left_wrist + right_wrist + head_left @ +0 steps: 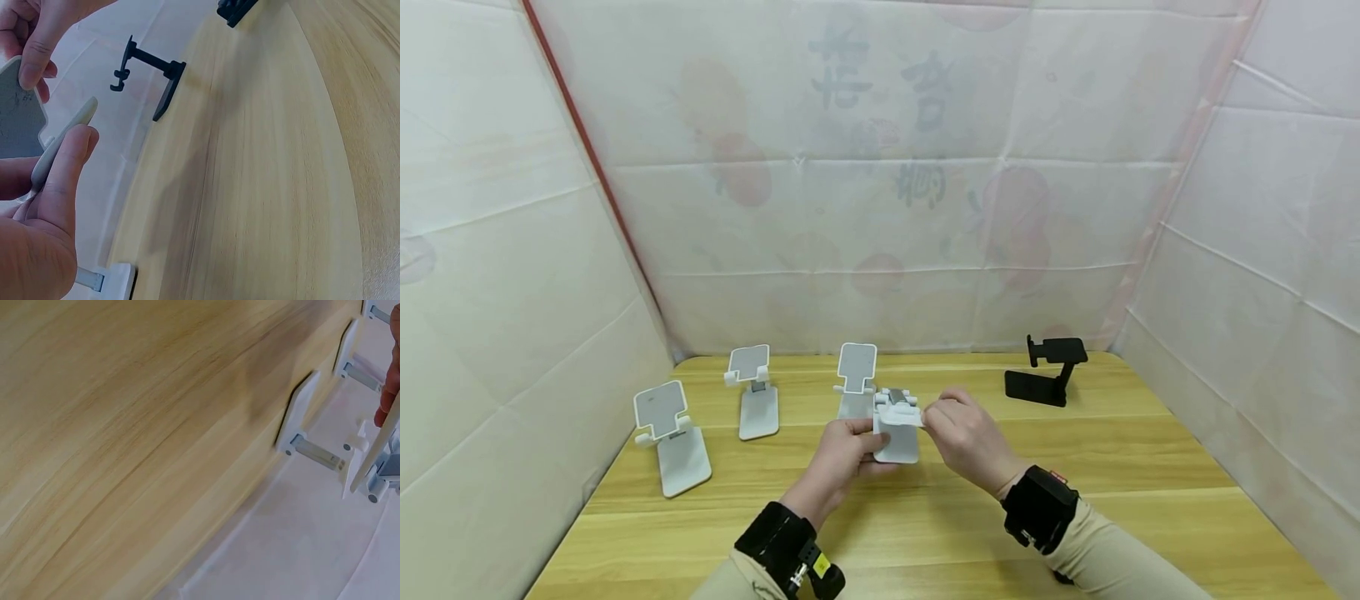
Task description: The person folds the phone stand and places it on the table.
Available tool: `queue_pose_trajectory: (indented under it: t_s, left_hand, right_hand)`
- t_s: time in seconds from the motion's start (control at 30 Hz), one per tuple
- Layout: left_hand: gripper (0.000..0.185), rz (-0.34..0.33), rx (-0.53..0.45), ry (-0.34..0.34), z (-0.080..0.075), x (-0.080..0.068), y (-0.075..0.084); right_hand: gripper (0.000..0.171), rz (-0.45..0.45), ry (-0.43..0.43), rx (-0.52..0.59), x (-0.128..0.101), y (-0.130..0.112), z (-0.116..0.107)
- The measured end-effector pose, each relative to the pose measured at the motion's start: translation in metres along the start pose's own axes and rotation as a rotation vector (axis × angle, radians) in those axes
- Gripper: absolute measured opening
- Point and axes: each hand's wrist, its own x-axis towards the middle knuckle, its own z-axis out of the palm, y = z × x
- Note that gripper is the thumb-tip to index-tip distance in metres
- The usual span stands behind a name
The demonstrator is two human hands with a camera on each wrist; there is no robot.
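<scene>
A: What's w/ the hands rn?

B: Both are on a folded white plastic phone stand, held just above the light wooden table, near-centre. Left hand has its fingers curled round the base plate, thumb along its edge. Right hand pinches the top plate at the hinge end.

A: Why two hands?

B: Prob. because it's hinged: one steadies the base, the other works the flap. In the left wrist view the thumb lies flat on the thin white plate, and the other hand's fingertips pinch the grey-faced panel. So that's a firm hold, not a loose one.

A: Other stuff on the table?

B: Three more white stands, all opened up. One at far left, one behind it to the right, and one just behind the held one, partly hidden. A black phone stand stands far right, well apart from the whites.

A: Why lined up like that?

B: My guess is the open ones are parked in a row along the far side, out of the way of the hands. Colours are kept separate too.

A: Surroundings?

B: White sheeting walls w/ faint print on three sides.
</scene>
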Motion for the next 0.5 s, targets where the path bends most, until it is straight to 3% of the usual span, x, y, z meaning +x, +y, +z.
queue_pose_trajectory:
  t_s: [0.33,0.5]
  left_hand:
    - [0.045,0.027,-0.066,-0.038,-0.0003,-0.0007,0.0023]
    - [0.045,0.050,-0.093,-0.065,0.0001,-0.0007,0.0035]
  right_hand:
    - [0.028,-0.006,-0.013,-0.007,-0.0023,-0.0013,0.0009]
    - [0.017,-0.014,-0.016,-0.013,-0.0036,-0.0018,0.0020]
